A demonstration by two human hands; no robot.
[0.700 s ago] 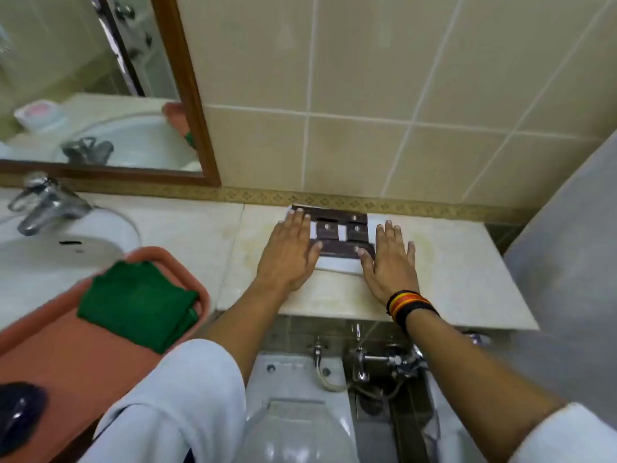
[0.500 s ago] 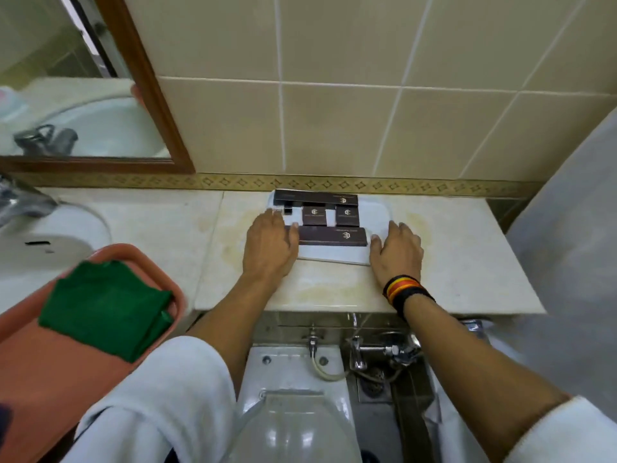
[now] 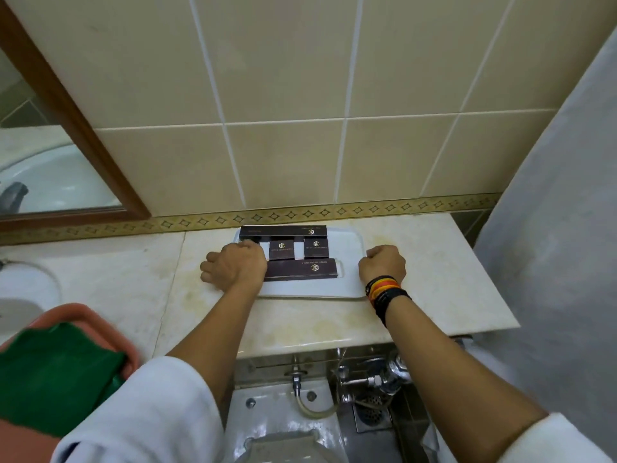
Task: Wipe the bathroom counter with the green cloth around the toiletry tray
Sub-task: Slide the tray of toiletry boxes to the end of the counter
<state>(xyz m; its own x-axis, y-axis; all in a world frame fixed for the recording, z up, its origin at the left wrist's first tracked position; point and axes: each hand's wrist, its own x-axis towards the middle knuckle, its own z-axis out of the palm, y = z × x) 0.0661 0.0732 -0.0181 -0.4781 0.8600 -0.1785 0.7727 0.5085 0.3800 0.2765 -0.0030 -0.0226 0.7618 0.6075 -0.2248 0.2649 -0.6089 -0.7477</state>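
While both hands, left hand (image 3: 235,267) & right hand (image 3: 383,265), have fingers curled on the flat white rectangular toiletry tray (image 3: 347,250) on the beige marble desk (image 3: 434,262), w/ the folded green cloth (image 3: 50,372) well left of it, a tilt could spill its dark boxes (image 3: 302,269).

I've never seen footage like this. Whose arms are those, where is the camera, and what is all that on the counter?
No machine here: these are a person's own two arms, filmed by a wide-angle camera worn on the head, looking forward and down. That is why the arms reach in from the bottom edge.

On the pale counter against the tiled wall lies a white tray holding dark boxes of toiletries. The left hand grips the tray's left edge and the right hand, with a striped wristband, grips its right edge, both closed.

The green cloth meant for wiping is not in either hand; it lies in an orange basin at lower left. A mirror hangs at upper left.
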